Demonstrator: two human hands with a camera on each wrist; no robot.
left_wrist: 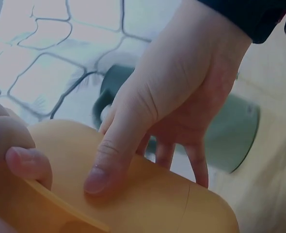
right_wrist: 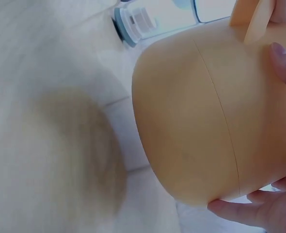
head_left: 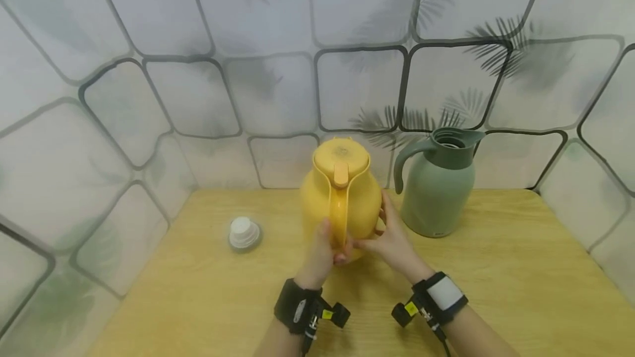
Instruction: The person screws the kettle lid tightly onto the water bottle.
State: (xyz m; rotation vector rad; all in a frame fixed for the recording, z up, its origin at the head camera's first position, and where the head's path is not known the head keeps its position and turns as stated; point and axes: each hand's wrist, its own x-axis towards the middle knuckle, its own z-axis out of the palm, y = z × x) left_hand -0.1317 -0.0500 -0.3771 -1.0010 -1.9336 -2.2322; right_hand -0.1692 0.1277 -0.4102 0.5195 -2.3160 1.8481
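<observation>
A yellow thermos jug (head_left: 315, 200) with its lid on stands upright between my hands, its handle facing me. My left hand (head_left: 319, 255) grips the handle (head_left: 339, 216). Against the jug's right side, my right hand (head_left: 394, 241) holds the body, with the thumb on the near face and the fingers spread round the side. In the right wrist view the yellow jug's base (right_wrist: 155, 121) appears raised off the table, apart from a shadow. Beyond my right hand is a pale green thermos jug (head_left: 439, 194), its mouth uncovered.
On the table's left lies a white stopper with a grey-green rim (head_left: 243, 232). The light wooden table (head_left: 198, 302) backs onto a wall covering (head_left: 278, 98) printed with stone outlines and leaves. Both wrists wear black straps with small cameras and cables.
</observation>
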